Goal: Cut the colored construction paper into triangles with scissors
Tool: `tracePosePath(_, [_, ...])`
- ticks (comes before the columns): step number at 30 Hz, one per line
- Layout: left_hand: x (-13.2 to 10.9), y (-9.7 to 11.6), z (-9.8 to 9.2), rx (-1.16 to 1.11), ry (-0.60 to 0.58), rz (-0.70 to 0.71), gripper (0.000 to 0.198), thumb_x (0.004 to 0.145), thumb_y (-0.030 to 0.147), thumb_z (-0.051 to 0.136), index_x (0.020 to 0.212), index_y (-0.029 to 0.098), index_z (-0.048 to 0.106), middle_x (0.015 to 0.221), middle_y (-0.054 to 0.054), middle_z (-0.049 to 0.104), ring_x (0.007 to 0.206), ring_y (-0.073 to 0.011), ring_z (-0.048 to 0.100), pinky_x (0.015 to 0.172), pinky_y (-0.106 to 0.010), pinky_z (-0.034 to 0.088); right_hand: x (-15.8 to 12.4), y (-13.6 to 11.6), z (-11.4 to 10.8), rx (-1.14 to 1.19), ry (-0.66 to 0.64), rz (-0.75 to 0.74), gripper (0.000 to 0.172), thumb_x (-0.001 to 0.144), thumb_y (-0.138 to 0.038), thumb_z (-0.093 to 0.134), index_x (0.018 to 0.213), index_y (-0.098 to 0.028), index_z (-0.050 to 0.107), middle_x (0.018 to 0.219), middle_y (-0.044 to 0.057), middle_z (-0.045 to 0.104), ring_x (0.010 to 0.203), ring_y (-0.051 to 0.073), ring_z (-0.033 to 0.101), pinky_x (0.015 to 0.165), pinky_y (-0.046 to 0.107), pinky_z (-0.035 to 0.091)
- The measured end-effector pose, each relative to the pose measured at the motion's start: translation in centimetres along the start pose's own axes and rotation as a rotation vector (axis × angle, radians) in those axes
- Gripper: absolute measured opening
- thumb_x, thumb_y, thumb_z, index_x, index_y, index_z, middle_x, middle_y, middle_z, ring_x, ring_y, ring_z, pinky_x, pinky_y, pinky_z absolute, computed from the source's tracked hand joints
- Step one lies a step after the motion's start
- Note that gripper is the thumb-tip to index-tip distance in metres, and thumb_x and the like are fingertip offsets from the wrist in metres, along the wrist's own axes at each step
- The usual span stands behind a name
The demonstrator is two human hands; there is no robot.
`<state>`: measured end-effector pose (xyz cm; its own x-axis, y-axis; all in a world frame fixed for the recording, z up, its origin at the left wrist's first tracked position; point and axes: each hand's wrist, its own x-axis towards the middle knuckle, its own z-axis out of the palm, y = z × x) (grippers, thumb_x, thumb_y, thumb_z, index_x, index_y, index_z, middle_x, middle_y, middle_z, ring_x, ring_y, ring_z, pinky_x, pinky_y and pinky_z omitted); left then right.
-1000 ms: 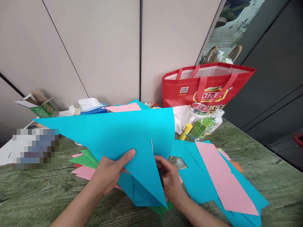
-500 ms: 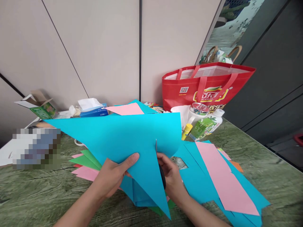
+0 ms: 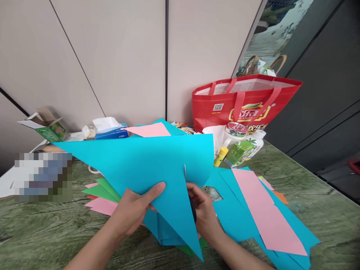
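A large sheet of blue paper is held up in front of me, its left corner drawn out to a long point. My left hand pinches it near the lower middle, thumb on the front face. My right hand is closed around the scissors, whose black handle shows partly beside the paper. One silver blade pokes up on the near face of the sheet, at the top of a cut running up from the lower edge. The other blade is hidden behind the paper.
Blue and pink paper pieces lie at the right, more coloured sheets under my left hand. Behind stand a red bag, a jar, a yellow glue stick, a green carton and a tissue box.
Hands and blue paper stay nearly in place. The visible scissor blade has shifted very slightly; little else differs.
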<state>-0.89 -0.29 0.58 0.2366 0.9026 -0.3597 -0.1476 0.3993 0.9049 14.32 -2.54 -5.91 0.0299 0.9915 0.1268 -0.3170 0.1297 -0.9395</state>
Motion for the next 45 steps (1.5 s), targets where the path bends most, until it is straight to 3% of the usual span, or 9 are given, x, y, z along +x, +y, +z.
tracePosePath(6, [0.1,-0.2,-0.2,-0.02,-0.017,0.008,0.063,0.067,0.032,0.067,0.123,0.027,0.041,0.124,0.0,0.054,0.105,-0.0305,0.055,0.077,-0.042,0.057,0.0,0.2,0.0,0.006,0.011,-0.015,0.028,0.063,-0.043,0.071,0.082,-0.024,0.066,0.084,0.005,0.072,0.077,0.023,0.065,0.068,0.033,0.054])
tracePosePath(13, [0.0,0.1,-0.2,0.045,-0.034,0.026,0.055,0.067,0.033,0.066,0.118,0.028,0.047,0.12,0.0,0.057,0.106,-0.03,0.053,0.078,-0.041,0.056,0.1,0.2,-0.2,0.011,0.028,-0.028,0.024,0.064,-0.039,0.071,0.081,-0.023,0.065,0.083,0.005,0.072,0.076,0.023,0.066,0.066,0.031,0.054])
tracePosePath(17, [0.1,1.1,-1.4,0.176,-0.103,0.182,0.047,0.057,0.03,0.074,0.101,0.025,0.059,0.105,-0.003,0.066,0.097,-0.033,0.058,0.074,-0.043,0.056,0.2,0.2,-0.3,-0.001,0.061,-0.036,0.021,0.067,-0.039,0.068,0.081,-0.023,0.065,0.081,0.004,0.072,0.076,0.023,0.066,0.065,0.032,0.054])
tracePosePath(20, [0.3,1.8,-2.1,0.125,-0.095,0.241,0.024,0.062,0.034,0.07,0.081,0.02,0.066,0.081,-0.005,0.071,0.076,-0.029,0.065,0.063,-0.04,0.057,0.2,0.2,-0.4,0.004,0.055,-0.048,0.018,0.068,-0.037,0.068,0.082,-0.025,0.065,0.082,0.003,0.072,0.078,0.023,0.066,0.066,0.033,0.055])
tracePosePath(22, [0.3,2.0,-2.1,0.095,-0.06,0.228,0.021,0.066,0.035,0.067,0.079,0.018,0.067,0.075,-0.005,0.071,0.069,-0.0271,0.065,0.057,-0.039,0.058,0.2,0.2,-0.3,-0.004,0.047,-0.057,0.017,0.069,-0.036,0.067,0.082,-0.026,0.066,0.082,0.003,0.072,0.078,0.023,0.066,0.066,0.032,0.055])
tracePosePath(28, [0.2,2.1,-1.4,0.106,0.001,0.174,0.059,0.059,0.034,0.072,0.114,0.022,0.054,0.112,-0.004,0.063,0.092,-0.0351,0.06,0.059,-0.042,0.06,0.2,0.4,-0.5,-0.088,0.036,-0.092,0.021,0.065,-0.03,0.071,0.084,-0.025,0.064,0.079,0.002,0.072,0.071,0.022,0.066,0.06,0.029,0.054])
tracePosePath(33, [0.4,2.0,-1.9,0.198,0.039,0.16,0.051,0.06,0.033,0.072,0.107,0.017,0.059,0.112,-0.006,0.063,0.091,-0.0371,0.06,0.059,-0.041,0.06,0.1,0.4,-0.6,-0.104,-0.009,-0.073,0.022,0.071,-0.026,0.066,0.092,-0.026,0.061,0.089,0.002,0.069,0.079,0.022,0.063,0.065,0.03,0.053])
tracePosePath(38, [0.9,1.4,-2.1,0.168,-0.053,0.166,0.043,0.067,0.029,0.067,0.108,0.019,0.059,0.116,-0.003,0.06,0.093,-0.0338,0.06,0.061,-0.042,0.06,0.1,0.2,-0.7,-0.082,-0.023,-0.079,0.021,0.075,-0.025,0.062,0.095,-0.027,0.059,0.094,0.002,0.067,0.085,0.021,0.061,0.07,0.029,0.052])
tracePosePath(45, [1.0,1.0,-2.5,0.208,-0.038,0.155,0.019,0.067,0.029,0.067,0.08,0.016,0.069,0.105,-0.006,0.066,0.083,-0.0307,0.064,0.063,-0.041,0.058,0.4,0.1,-0.7,-0.073,-0.018,-0.114,0.02,0.073,-0.025,0.065,0.092,-0.025,0.061,0.089,0.003,0.068,0.08,0.019,0.062,0.066,0.027,0.051])
